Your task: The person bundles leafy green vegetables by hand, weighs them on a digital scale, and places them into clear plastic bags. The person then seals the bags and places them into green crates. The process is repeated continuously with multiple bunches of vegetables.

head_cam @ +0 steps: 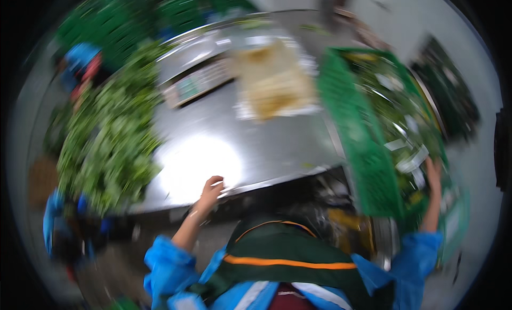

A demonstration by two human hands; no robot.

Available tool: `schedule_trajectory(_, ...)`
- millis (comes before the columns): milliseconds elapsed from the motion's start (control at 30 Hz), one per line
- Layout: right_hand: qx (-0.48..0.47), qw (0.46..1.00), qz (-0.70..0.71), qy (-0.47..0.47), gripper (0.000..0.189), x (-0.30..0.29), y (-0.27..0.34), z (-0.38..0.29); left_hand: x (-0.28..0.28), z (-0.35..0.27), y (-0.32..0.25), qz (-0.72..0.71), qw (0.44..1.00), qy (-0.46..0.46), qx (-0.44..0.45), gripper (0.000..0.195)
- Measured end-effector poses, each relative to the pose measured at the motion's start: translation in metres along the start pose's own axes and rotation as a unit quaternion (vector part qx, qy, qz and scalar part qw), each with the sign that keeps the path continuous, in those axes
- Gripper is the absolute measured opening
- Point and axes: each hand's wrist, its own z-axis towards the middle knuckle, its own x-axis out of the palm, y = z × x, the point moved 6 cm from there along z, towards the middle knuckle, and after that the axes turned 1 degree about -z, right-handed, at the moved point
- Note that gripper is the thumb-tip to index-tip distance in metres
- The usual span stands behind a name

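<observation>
My left hand (212,190) is at the front edge of the stainless steel table (276,150), fingers curled, with no object seen in it. My right hand (433,170) reaches to the right rim of a green plastic crate (360,150) and is next to clear plastic packs of leafy greens (404,130) with white labels; blur hides whether it holds one. A large heap of leafy green vegetables (120,134) covers the table's left side. A digital scale (200,80) with a metal pan stands near the middle, beside a stack of yellowish plastic bags or sheets (276,80).
Green crates (120,26) are stacked behind the table. A co-worker's blue cap and arm (82,56) show at the upper left, another person's blue sleeve (52,222) at the lower left. A dark crate (446,90) is at the far right.
</observation>
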Motion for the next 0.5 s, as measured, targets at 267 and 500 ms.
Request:
schedule_trajectory(267,0.047,0.987,0.15,0.035,0.052,0.02,0.032,0.021,0.022,-0.03,0.017,-0.022,0.993,-0.026,0.113,0.023)
schedule_trajectory(500,-0.133,0.953,0.189,-0.197,0.045,-0.044,0.196,-0.005,-0.086,-0.084,0.092,-0.23,0.928,-0.295,-0.01,0.028)
